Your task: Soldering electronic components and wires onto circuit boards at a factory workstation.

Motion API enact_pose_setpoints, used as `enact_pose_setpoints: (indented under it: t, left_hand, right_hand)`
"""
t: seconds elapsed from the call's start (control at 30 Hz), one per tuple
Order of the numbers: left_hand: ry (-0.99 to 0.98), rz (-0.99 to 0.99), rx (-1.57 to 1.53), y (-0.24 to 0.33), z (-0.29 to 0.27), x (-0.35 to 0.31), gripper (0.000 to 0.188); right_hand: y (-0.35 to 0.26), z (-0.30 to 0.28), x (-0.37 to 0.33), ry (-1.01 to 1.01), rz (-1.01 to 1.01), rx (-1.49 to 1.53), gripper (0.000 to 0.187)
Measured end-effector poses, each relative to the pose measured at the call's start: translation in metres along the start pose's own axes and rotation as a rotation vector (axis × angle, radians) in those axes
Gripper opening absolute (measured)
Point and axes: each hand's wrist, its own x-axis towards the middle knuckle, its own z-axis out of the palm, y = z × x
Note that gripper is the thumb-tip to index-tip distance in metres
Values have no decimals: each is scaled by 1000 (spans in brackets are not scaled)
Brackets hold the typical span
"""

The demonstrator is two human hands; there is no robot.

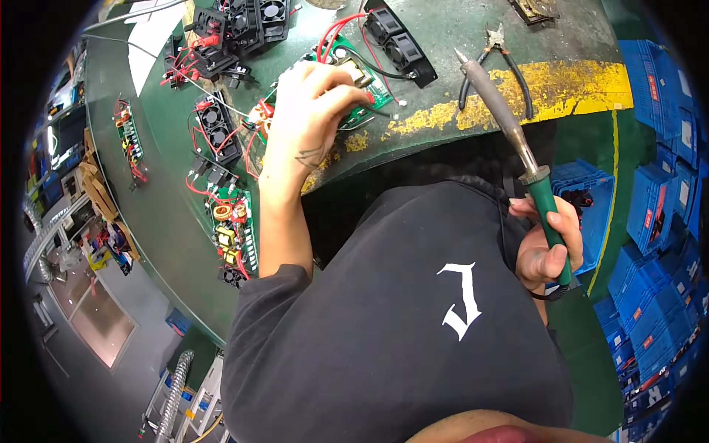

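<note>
My right hand [548,247] is wrapped round the green handle of a soldering iron [509,125]. The iron's tip points up and away, over the yellow-painted table edge. On the bench, my left hand [314,103] is above a green circuit board [378,90], its fingers curled and closed near a red part. What those fingers pinch, if anything, is hidden. Red and black wires join the board to a black fan unit [399,46] behind it. A thin grey wire [185,85] runs from the upper left toward my left hand. Cutting pliers [496,70] lie beside the iron, their jaws pointing away.
Black fan units [251,21] and another fan assembly [214,125] crowd the left of the green bench [170,244]. A wired circuit board [233,229] sits left of my arm, a narrower board [131,140] farther out. Blue crates [650,207] are stacked at right.
</note>
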Motion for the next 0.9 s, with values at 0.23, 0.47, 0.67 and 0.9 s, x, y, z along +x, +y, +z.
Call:
enact_pose_setpoints:
  t: [0.23,0.47,0.67,0.9]
  left_hand:
    - [106,-208,-316,8,7,-17,18]
    - [98,-235,-340,3,21,-21,20]
    - [153,-71,-52,14,33,-29,32]
    - [295,-78,45,26,25,-34,36]
  right_hand:
    - [3,0,-1,20,-26,9,46]
    - [5,-1,-1,13,-33,18,45]
    - [2,1,-1,8,-30,35,45]
    - [2,-3,-7,-16,-24,5,47]
